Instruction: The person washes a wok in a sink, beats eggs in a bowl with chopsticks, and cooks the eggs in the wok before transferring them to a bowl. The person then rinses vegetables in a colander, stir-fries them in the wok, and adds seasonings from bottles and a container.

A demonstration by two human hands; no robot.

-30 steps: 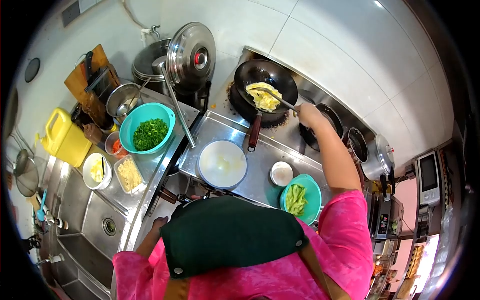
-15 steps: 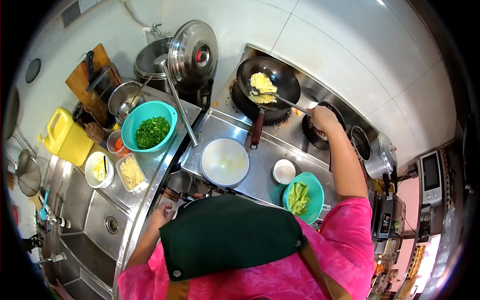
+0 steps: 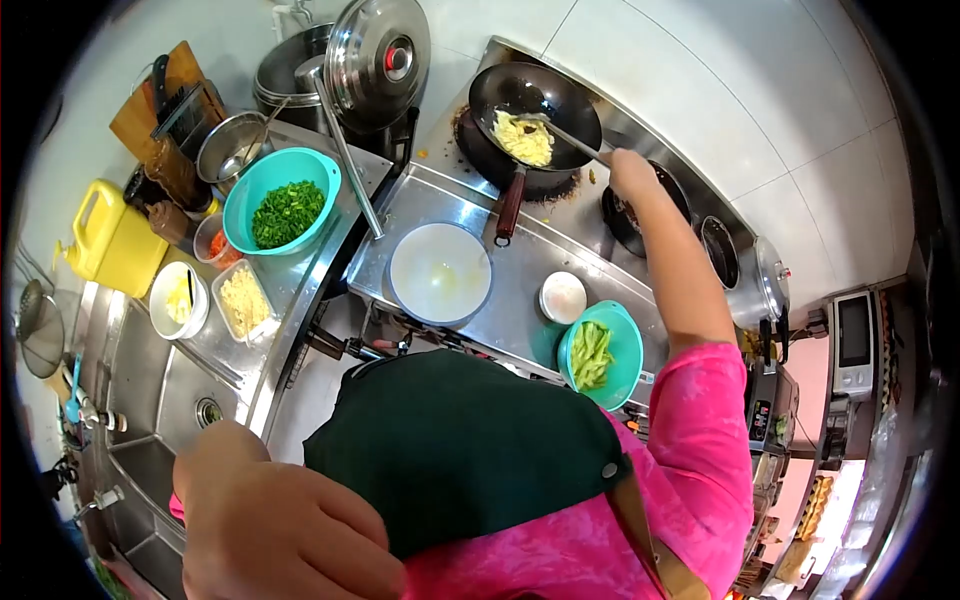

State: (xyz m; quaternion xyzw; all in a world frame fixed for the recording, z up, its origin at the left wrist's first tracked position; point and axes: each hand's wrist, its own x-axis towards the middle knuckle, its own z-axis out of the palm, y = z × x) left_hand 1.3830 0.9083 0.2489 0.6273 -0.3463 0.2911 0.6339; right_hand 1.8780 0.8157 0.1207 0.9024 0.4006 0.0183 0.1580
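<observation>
My right hand [image 3: 632, 175] is closed around the handle of a long metal wok spatula [image 3: 575, 140]. Its head rests among the yellow scrambled egg [image 3: 524, 139] in the dark wok [image 3: 570, 100], whose wooden handle points toward me. Raised close to the camera at lower left, my left hand [image 3: 285, 530] is large and slightly blurred. Its fingers are curled in and nothing shows in them; the fingertips are partly out of sight. Below the wok, a white bowl [image 3: 440, 272] holds traces of egg liquid. A small white bowl [image 3: 562, 297] and a teal bowl [image 3: 628, 350] of sliced green vegetable stand nearer me.
A teal bowl [image 3: 334, 180] of chopped greens, a tub of minced garlic [image 3: 243, 300], a white cup [image 3: 165, 300] and a yellow jug [image 3: 110, 240] stand left. The sink [image 3: 145, 390] is below them. A lidded pot [image 3: 768, 270] and black pans [image 3: 719, 255] are right.
My left hand has risen from beside the counter front toward the camera. The spatula's head has moved to the upper side of the egg, which now sits more gathered. The view has shifted slightly.
</observation>
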